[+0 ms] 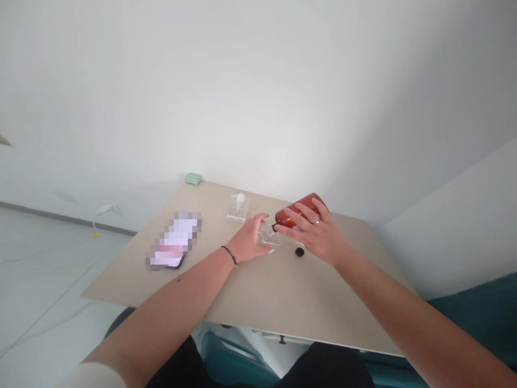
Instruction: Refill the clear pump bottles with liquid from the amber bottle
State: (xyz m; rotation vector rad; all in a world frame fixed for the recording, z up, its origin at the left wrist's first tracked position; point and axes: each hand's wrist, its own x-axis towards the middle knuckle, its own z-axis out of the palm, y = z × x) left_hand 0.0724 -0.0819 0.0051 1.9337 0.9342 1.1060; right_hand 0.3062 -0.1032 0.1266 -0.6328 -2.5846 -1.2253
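My left hand [250, 238] is closed around a clear, square-sided container [269, 236] on the table, thumb on the near side and fingers on the far side. In my right hand [317, 231] is a reddish-brown bottle [299, 209], tipped so that its dark neck points down and left over the container's mouth. Whether liquid flows between them I cannot make out. A small black cap [299, 251] lies on the table below the bottle. Behind my left hand stands a clear block-shaped piece with a white pump top [240, 201].
A phone with a blurred screen [175, 240] lies at the table's left side. At the far left corner sits a small green box [193, 178]. The beige table [258, 293] meets a white wall at the back. Below its front edge is a teal object [238, 358].
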